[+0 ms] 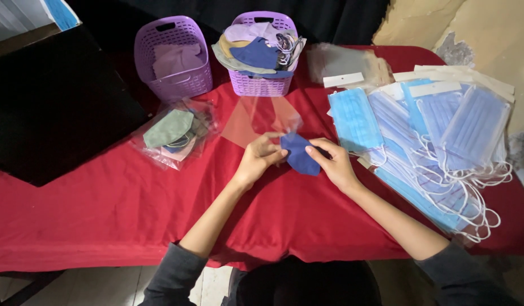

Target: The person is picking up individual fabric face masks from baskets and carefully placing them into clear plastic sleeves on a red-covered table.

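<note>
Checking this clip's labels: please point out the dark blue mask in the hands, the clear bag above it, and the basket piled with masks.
dark blue mask point(300, 156), head view, middle of its fabric.
clear bag point(262, 116), head view, centre of the film.
basket piled with masks point(259, 85), head view, purple front wall.

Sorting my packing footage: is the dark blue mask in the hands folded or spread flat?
Folded: the dark blue mask shows as a narrow half-shape, pinched between the left hand and right hand.

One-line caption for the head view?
Both hands, left and right, hold a dark blue mask over a red tablecloth.
</note>
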